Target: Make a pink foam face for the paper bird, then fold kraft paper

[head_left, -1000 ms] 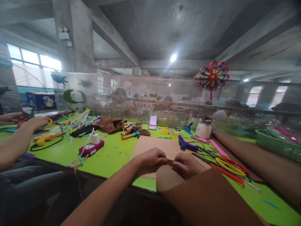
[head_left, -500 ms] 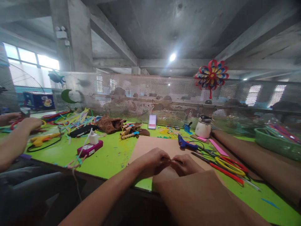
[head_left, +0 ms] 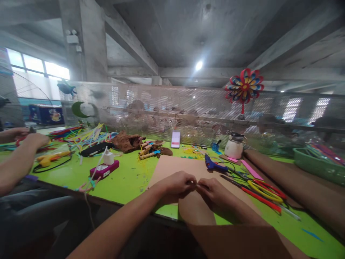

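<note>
My left hand (head_left: 176, 184) and my right hand (head_left: 212, 191) meet fingertip to fingertip over a brown paper sheet (head_left: 172, 167) on the green table (head_left: 126, 180). Both hands are closed in a pinch on the top of a narrow brown paper strip (head_left: 195, 212) that runs from the fingers down toward me. A wider piece of the same brown paper (head_left: 237, 241) fills the bottom of the view below my right forearm.
A blue glue gun (head_left: 212, 165), scissors and red and yellow strips (head_left: 262, 192) lie right of my hands. Brown paper rolls (head_left: 293, 187) and a green basket (head_left: 318, 163) sit at right. A white kettle (head_left: 234, 146), a phone (head_left: 175, 139), a pink power bank (head_left: 104, 169). Another person's arms (head_left: 18, 158) work at left.
My right forearm has come out from behind the brown paper, which dropped lower in view. Both hands stay pinched together at the same spot. The person at left shifted their hands slightly.
</note>
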Action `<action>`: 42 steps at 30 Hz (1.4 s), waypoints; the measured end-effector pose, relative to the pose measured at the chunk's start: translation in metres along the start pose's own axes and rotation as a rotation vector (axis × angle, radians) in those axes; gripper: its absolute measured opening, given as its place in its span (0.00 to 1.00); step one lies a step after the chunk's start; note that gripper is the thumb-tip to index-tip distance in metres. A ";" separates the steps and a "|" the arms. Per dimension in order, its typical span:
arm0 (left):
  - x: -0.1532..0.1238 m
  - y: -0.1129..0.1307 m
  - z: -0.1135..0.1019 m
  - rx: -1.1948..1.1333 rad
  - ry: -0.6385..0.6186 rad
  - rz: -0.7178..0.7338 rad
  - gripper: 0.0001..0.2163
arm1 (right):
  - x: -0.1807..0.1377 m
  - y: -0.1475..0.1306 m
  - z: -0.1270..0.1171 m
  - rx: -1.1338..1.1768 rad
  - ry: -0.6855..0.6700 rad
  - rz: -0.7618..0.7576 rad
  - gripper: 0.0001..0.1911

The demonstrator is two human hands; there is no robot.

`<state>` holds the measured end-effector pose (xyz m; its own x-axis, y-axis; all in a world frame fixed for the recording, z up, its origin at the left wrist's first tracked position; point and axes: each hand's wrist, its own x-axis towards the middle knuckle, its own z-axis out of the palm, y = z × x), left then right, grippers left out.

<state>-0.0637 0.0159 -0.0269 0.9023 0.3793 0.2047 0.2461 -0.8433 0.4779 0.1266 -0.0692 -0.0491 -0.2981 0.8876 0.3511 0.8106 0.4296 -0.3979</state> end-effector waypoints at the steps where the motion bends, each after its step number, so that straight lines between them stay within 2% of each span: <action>1: 0.000 -0.001 0.000 -0.032 -0.014 -0.010 0.10 | 0.000 -0.001 -0.001 -0.004 -0.002 0.000 0.18; 6: 0.001 -0.002 -0.002 -0.146 -0.034 -0.034 0.14 | -0.002 -0.010 -0.006 -0.039 0.053 0.027 0.18; 10: -0.001 0.000 -0.007 -0.202 -0.064 -0.088 0.12 | -0.005 -0.016 -0.009 -0.055 0.093 0.041 0.21; 17: -0.002 -0.001 -0.012 -0.219 -0.053 -0.076 0.12 | -0.001 -0.002 -0.008 -0.019 0.013 0.043 0.19; 20: -0.004 0.000 -0.014 -0.257 -0.035 -0.101 0.11 | 0.000 0.004 -0.010 0.006 -0.014 0.032 0.18; 24: -0.008 0.002 -0.010 -0.403 0.010 -0.204 0.14 | -0.001 0.003 -0.015 0.033 0.022 0.056 0.17; 28: -0.009 0.001 -0.004 -0.503 0.067 -0.249 0.16 | 0.000 0.000 -0.022 0.082 0.043 0.094 0.15; 33: -0.005 0.002 -0.003 -0.616 0.051 -0.228 0.15 | 0.002 0.009 -0.025 0.245 0.093 0.155 0.13; 38: -0.004 -0.001 -0.006 -0.547 0.006 -0.212 0.14 | 0.002 0.019 -0.025 0.412 0.093 0.192 0.15; 42: -0.006 -0.010 0.005 -0.793 0.082 -0.172 0.14 | 0.001 0.020 -0.026 0.433 0.081 0.190 0.16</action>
<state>-0.0698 0.0201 -0.0366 0.8385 0.5315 0.1202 0.0279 -0.2621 0.9646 0.1558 -0.0639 -0.0346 -0.1109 0.9487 0.2961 0.5569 0.3061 -0.7721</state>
